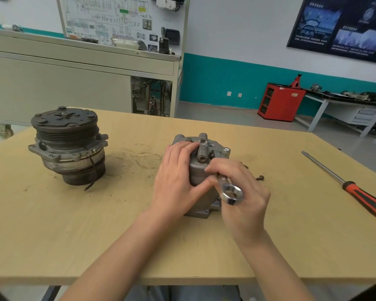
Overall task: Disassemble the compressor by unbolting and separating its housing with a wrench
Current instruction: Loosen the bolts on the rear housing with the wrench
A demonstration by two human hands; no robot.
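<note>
1. The compressor housing (199, 173) is a dull grey cast-metal block with a tubular port boss on top and a bolt head at its far right corner. It stands upright on the wooden table (204, 246), about mid-table.
2. The left hand (176, 181) clasps the housing from its left: the fingers lie over the top edge beside the boss and the thumb presses on the near face.
3. The right hand (245, 196) is curled round the shank of a bright steel wrench (231, 193), just right of the housing and above its near corner. The ring end juts out toward the camera; the other end is hidden behind the fingers.
4. A small loose bolt (260, 177) lies on the table just beyond the right hand.
5. Well to the left stands the pulley half (67, 146), dark grooved wheel uppermost.
6. At the right edge lies a screwdriver (356, 190) with an orange-and-black handle.
7. Across the room, a red cabinet (280, 103) has open shelves; their contents are too small to tell.
</note>
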